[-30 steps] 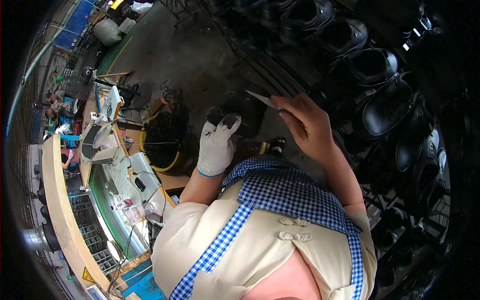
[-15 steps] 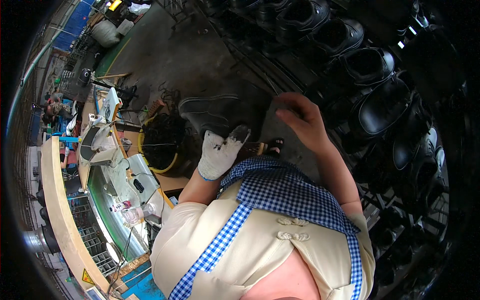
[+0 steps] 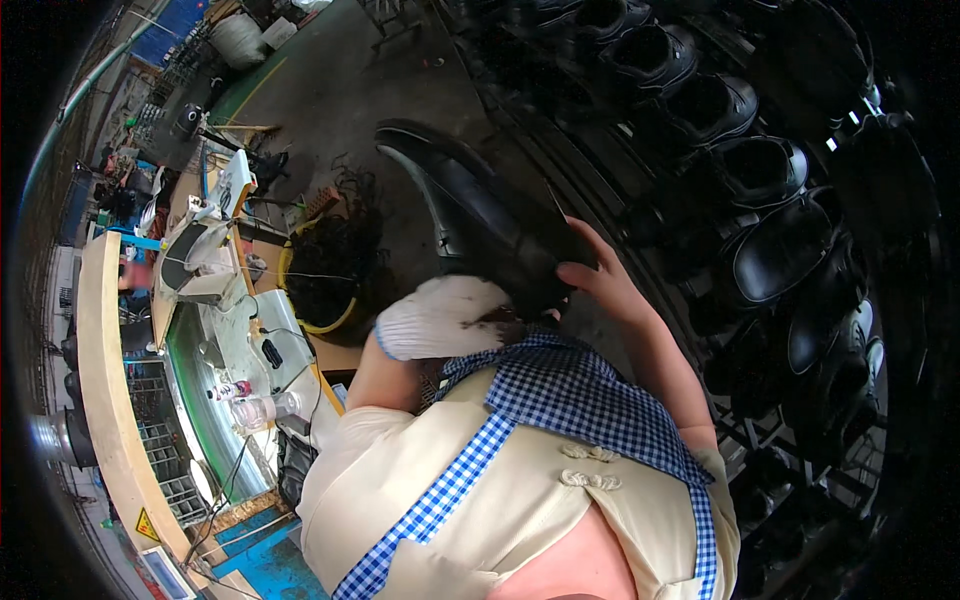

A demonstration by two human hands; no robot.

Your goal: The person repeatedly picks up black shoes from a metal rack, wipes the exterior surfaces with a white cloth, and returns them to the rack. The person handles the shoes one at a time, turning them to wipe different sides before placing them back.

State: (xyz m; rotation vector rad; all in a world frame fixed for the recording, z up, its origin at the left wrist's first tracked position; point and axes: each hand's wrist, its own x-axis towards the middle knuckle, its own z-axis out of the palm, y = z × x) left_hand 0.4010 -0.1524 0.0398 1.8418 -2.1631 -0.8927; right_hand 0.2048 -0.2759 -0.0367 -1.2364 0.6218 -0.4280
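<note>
While held up in front of the chest, black boot (image 3: 480,225) stretched from upper left down to lower right, sole edge uppermost, its lower end caught between both hands. Left hand (image 3: 445,318), in a white knitted glove, pressed against the boot's lower end from below, fingers curled under and hidden, so cannot tell how tightly closed. Right hand (image 3: 598,280), bare, clamped on the same end from the right, fingers (image 3: 572,272) wrapped onto the black leather. Just beyond the boot, toward the left, yellow-rimmed tub (image 3: 325,275) filled with dark scraps, standing on the grey floor. Further right, rack (image 3: 800,330) loaded with rows of black boots (image 3: 770,250), openings facing the camera. At far left, long surface (image 3: 215,330) with a sewing machine (image 3: 205,245) and small clear bottles (image 3: 255,405). At lower left, yellow triangular warning sign (image 3: 146,524) fixed on a pale wooden edge, and below it a small blue-framed rectangular label (image 3: 165,572).
</note>
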